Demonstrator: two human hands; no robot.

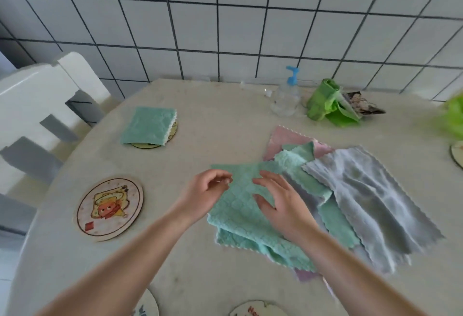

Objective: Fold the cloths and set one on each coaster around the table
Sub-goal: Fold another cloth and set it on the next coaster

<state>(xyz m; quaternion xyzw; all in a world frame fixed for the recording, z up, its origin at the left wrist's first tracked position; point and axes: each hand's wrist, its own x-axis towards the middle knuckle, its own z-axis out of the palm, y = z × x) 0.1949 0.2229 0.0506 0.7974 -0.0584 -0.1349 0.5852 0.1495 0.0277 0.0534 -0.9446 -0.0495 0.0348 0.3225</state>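
Right now I have both hands over the mint-green quilted cloth (240, 205) that lies partly doubled on the round beige table (215, 125). My left hand (205, 190) hovers at its left edge, fingers curled loosely inward with nothing pinched that I can make out. My right hand (280, 205) is spread wide, palm down, just above the cloth. To the right it overlaps a loose heap: another green cloth (300, 165), a grey scalloped cloth (363, 190) and a pink cloth (288, 137) underneath. Farther left, a folded green cloth (147, 125) rests on a coaster (172, 131). Nearer me, the round cartoon-printed coaster (110, 209) lies bare.
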